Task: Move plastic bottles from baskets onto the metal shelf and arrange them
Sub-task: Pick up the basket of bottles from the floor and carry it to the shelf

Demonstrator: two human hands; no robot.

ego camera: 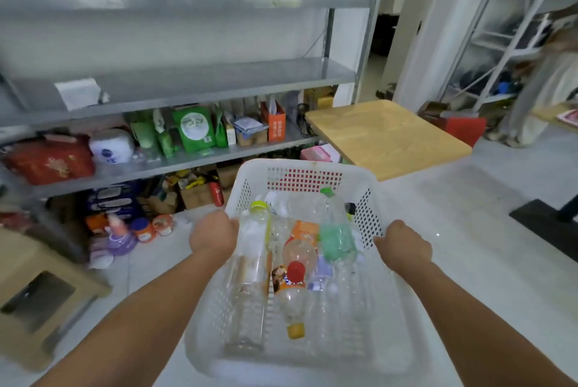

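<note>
I hold a white perforated plastic basket (300, 169) in front of me, above the floor. My left hand (214, 235) grips its left rim and my right hand (403, 247) grips its right rim. Several empty plastic bottles lie inside: a clear one with a yellow-green cap (255, 249), a green-labelled one with a green cap (336, 236), and an orange-labelled one with a red cap (292, 286). The metal shelf (187, 95) stands ahead on the left; its middle level holds only a white paper.
The lower shelf levels carry green packets, a red box, a white appliance and cartons. Jars and a purple bottle (120, 238) stand on the floor by the shelf. A wooden table (387, 133) is ahead right, a wooden stool (37, 289) at left. A person stands far right.
</note>
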